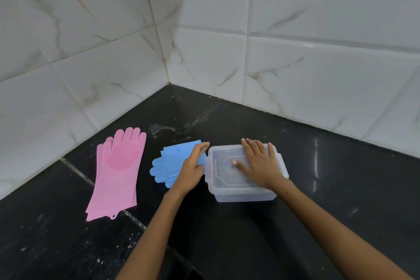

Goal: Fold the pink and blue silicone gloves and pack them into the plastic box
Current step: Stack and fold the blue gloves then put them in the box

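Note:
The pink silicone gloves (pixel 118 173) lie flat and unfolded on the black counter at the left, stacked, fingers pointing away. The blue gloves (pixel 169 166) lie folded in the middle, fingers pointing left. To their right stands the clear plastic box (pixel 241 194) with its lid on. My left hand (pixel 192 171) hovers with its fingers together at the box's left side, over the blue gloves' right edge. My right hand (pixel 259 165) rests flat on the lid with its fingers spread.
The black stone counter (pixel 227 234) meets white marbled wall tiles (pixel 295 75) in a corner behind the objects. A joint line in the counter runs under the pink gloves' cuffs. Pale smears mark the counter near the corner.

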Demonstrator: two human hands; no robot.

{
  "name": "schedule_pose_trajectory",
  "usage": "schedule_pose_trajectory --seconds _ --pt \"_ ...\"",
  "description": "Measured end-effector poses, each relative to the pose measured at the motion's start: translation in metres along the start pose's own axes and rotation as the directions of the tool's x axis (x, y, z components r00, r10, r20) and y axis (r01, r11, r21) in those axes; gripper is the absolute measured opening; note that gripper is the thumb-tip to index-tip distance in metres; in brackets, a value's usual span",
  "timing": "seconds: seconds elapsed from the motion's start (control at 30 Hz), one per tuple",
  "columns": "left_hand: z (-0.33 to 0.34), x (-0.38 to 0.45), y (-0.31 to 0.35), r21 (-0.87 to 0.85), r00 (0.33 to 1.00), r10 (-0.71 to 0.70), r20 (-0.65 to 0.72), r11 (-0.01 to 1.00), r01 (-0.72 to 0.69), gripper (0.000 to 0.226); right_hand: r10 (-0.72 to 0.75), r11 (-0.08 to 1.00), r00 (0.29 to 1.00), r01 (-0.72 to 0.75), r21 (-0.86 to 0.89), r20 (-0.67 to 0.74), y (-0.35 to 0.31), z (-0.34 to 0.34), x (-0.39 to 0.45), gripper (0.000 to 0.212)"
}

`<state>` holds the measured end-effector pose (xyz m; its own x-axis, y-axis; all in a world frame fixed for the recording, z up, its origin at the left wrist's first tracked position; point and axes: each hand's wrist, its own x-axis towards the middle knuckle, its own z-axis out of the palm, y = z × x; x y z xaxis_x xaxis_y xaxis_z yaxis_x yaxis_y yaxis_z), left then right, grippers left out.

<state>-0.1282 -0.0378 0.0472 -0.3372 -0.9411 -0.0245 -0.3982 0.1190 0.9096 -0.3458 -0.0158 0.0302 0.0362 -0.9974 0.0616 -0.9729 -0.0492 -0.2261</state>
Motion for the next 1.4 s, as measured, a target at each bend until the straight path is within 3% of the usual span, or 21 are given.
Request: schedule_pose_trajectory --seconds 0.1,0.23,0.33,0.47,0.6,0.73,1.0,1.17,1.3,1.4 --pt "-0.019 -0.01 -0.007 -0.087 0.972 -0.125 0.201 0.986 0.144 0.056 -0.049 0.998 0.987 0.045 0.034 0.153 0.004 -0.01 -0.006 0.112" --pt "-0.021 -0.025 -0.026 0.095 0.951 -0.105 0.29 0.992 0.081 0.128 -0.173 0.984 0.931 0.179 0.012 0.322 0.015 -0.027 -0.007 0.13" --pt "-0.008 -0.026 -0.033 0.202 0.949 -0.071 0.307 0.979 0.008 0.146 -0.272 0.954 0.891 0.299 -0.019 0.363 0.02 -0.033 -0.008 0.133" --pt "0.006 -0.03 -0.037 0.158 0.961 -0.034 0.273 0.987 -0.01 0.147 -0.349 0.93 0.884 0.369 -0.004 0.31 0.021 -0.028 -0.014 0.125" --pt "0.017 -0.036 -0.04 0.089 0.987 -0.053 0.153 0.995 0.039 0.155 -0.38 0.924 0.895 0.377 0.059 0.235 0.021 -0.024 -0.022 0.116" --pt "0.02 -0.038 -0.044 0.031 0.972 0.018 0.235 0.999 -0.026 0.148 -0.396 0.918 0.893 0.382 0.106 0.211 0.02 -0.026 -0.03 0.112" --pt "0.019 -0.04 -0.043 0.037 0.976 0.002 0.217 0.999 -0.011 0.146 -0.399 0.916 0.885 0.373 0.148 0.24 0.015 -0.039 -0.029 0.103" --pt "0.017 -0.043 -0.037 0.024 0.968 0.02 0.249 0.999 -0.027 0.149 -0.374 0.916 0.882 0.302 0.265 0.287 0.017 -0.052 -0.024 0.097" --pt "-0.003 -0.039 -0.03 0.107 0.931 0.037 0.364 0.991 -0.081 0.151 -0.304 0.911 0.902 0.18 0.372 0.307 0.021 -0.063 -0.006 0.094" --pt "-0.01 -0.033 -0.016 0.147 0.928 -0.093 0.362 0.988 0.042 0.125 -0.188 0.91 0.945 0.066 0.41 0.267 0.03 -0.067 0.025 0.091"
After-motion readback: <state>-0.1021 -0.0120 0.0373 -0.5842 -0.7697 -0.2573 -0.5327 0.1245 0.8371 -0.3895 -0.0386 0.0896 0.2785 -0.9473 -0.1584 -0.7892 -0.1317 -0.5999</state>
